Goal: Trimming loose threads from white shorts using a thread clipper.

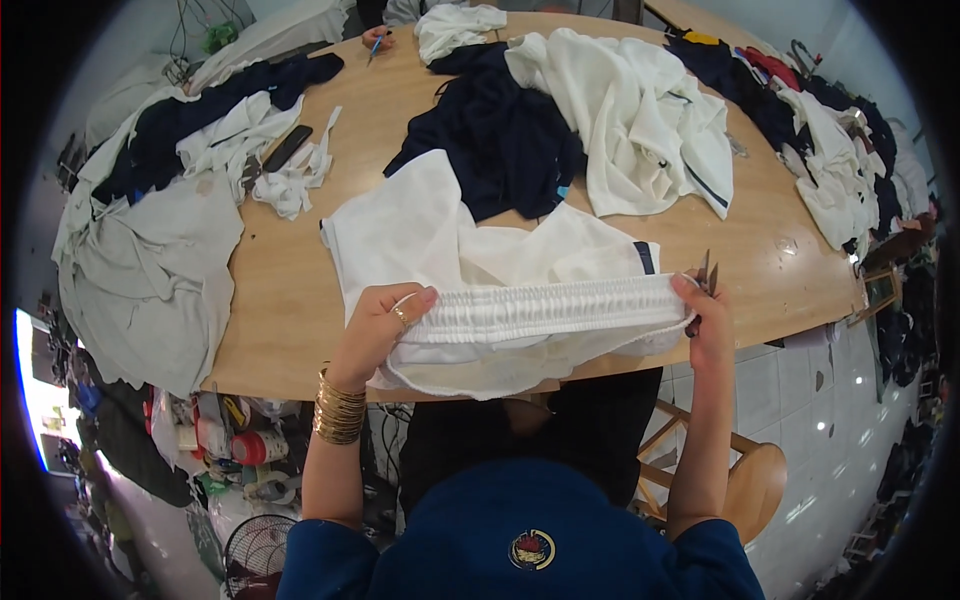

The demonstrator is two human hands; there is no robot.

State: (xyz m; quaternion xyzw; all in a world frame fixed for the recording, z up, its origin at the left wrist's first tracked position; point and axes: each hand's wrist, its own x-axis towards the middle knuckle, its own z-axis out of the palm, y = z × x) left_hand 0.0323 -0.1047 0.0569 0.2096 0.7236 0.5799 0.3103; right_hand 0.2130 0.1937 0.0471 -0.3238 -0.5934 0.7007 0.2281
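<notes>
A pair of white elastic-waist shorts (540, 255) lies partly on the table, its gathered waistband (540, 312) stretched between my hands at the near edge. My left hand (385, 325), with a ring and gold bangles, is closed on the left end of the waistband, thumb on top. At the other end, my right hand (706, 315) pinches the band. Dark scissors (709, 275) are also in my right hand, blades pointing up past the fingers. A navy strip (645, 258) shows on the shorts near that hand.
Beyond lie a navy garment pile (490, 140) and white garments (640, 120) on the wooden table (285, 290). Grey-white cloth (150, 270) hangs over the left edge. A dark, elongated object (287, 148) rests among scraps. Across the table, a person's hand (378, 40) holds a blue tool.
</notes>
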